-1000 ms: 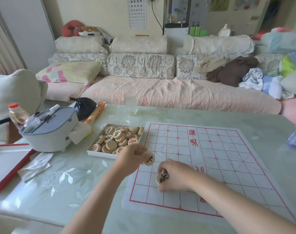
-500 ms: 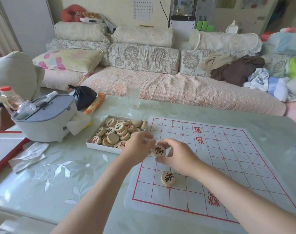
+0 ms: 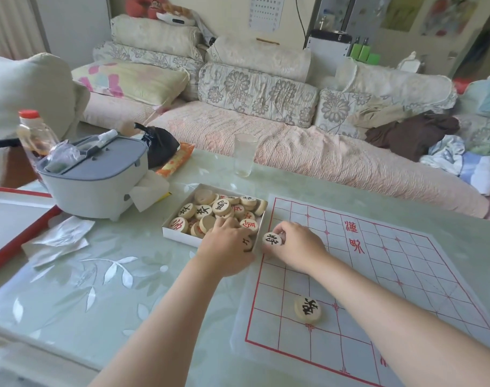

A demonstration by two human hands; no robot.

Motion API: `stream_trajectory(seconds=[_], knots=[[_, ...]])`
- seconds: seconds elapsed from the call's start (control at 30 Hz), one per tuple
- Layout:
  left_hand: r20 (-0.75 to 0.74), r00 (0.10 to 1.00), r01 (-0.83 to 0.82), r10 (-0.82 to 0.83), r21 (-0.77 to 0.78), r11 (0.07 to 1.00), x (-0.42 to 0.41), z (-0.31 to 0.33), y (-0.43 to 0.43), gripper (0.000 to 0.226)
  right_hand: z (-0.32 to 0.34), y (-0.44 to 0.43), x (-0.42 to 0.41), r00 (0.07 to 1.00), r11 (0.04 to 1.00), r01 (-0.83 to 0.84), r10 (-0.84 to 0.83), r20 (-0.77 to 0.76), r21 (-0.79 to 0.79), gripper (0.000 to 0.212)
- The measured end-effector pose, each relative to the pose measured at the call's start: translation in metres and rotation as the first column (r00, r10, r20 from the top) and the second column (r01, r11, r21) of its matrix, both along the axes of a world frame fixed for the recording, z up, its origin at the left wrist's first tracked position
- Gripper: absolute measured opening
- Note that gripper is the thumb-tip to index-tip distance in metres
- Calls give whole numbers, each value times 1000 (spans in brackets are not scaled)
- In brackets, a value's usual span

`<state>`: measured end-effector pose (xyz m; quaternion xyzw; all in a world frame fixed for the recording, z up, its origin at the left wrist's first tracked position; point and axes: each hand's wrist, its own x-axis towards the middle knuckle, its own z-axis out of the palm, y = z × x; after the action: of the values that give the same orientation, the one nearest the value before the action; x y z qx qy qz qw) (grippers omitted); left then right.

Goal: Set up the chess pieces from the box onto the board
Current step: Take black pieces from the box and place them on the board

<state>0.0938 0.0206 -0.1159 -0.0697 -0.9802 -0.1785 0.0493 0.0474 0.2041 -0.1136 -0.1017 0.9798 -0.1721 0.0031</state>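
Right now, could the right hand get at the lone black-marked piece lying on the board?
Probably yes: the lone piece lies uncovered on the board close to the right hand, with nothing between them. But its grip is taken by a second piece, which would likely need placing first.
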Motion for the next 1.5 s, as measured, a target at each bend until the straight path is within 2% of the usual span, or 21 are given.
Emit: stream_trajectory(seconds=[0.17,0.3,0.4,0.5,0.53,0.63,0.7,0.77,0.87,0.93,1.07,1.17,1.27,1.37,1.5], knots=[[13,1000,-28,28,-24,999,-3,-1,1,56,-4,-3,-3,998,998,-38,35,59,52,64],[7,999,-43,44,-43,998,-3,-2,6,56,-6,1,-2,995,994,-88,84,60,67,45],[9,998,-64,65,-69,996,1,-1,10,55,-3,0,2,992,994,-98,93,81,53,51],[-99,994,-58,48,-101,993,8,2,17,51,10,7,12,994,995,-92,90,63,35,72],[-152,988,-38,24,-94,995,11,4,21,48,16,12,18,994,995,-97,96,49,31,72],[-229,969,85,-91,-36,996,20,12,33,38,31,34,41,984,986,-163,160,79,28,46],[-136,976,180,-169,69,981,30,15,41,29,38,48,61,972,980,-183,170,161,72,34],[-11,975,222,-223,121,968,40,13,45,26,41,58,83,963,974,-171,134,234,146,42],[168,965,199,-203,38,979,49,6,47,35,38,65,106,970,942,-157,91,224,297,63],[248,952,187,-181,-1,982,54,3,46,45,35,63,112,976,923,-164,100,193,349,66],[268,949,174,-163,-15,985,62,2,46,53,33,55,111,970,946,-210,170,173,247,43],[263,958,119,-118,13,993,65,2,39,52,25,46,103,959,959,-265,251,131,103,36],[240,969,54,-60,32,998,66,2,29,48,11,34,93,937,946,-323,324,132,-27,44],[219,975,36,-39,21,999,67,1,23,48,2,29,89,934,944,-314,326,146,-100,56],[235,972,35,-28,-26,999,68,0,21,54,-2,21,86,955,952,-269,283,84,-147,51]])
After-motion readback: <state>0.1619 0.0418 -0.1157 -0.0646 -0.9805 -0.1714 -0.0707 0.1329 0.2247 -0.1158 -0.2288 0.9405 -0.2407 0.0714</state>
